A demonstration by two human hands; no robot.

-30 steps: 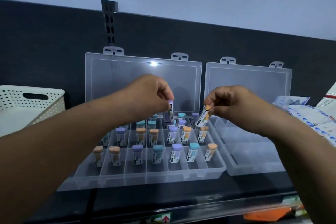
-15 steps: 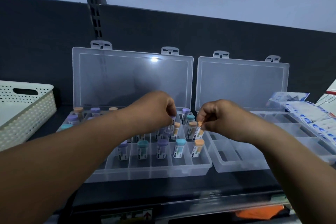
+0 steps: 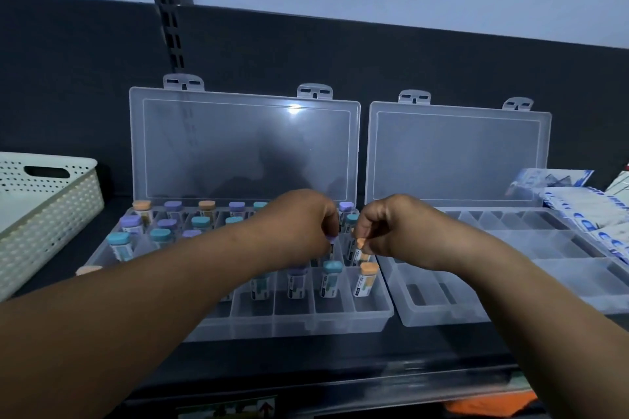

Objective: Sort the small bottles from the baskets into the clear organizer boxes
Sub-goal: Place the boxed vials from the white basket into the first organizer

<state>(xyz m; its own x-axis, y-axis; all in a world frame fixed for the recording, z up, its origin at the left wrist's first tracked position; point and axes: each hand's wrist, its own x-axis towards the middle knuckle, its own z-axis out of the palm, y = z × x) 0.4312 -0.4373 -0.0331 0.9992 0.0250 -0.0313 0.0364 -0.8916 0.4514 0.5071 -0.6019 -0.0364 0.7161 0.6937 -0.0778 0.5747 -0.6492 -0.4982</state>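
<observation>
Your left hand (image 3: 299, 224) grip pinches a purple-capped bottle (image 3: 331, 241); your right hand (image 3: 391, 224) grip pinches an orange-capped bottle (image 3: 360, 244). You hold both low over the right end of the left organizer box (image 3: 306, 321), among upright bottles. Right organizer box (image 3: 442, 316) sits just beside it on the bench (image 3: 306, 357), white basket (image 3: 51, 214) far left.

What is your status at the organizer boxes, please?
Left hand pinches purple-capped bottle, right hand pinches orange-capped bottle. Both low over left organizer box, right end. Neighbouring bottles crowd close.
</observation>
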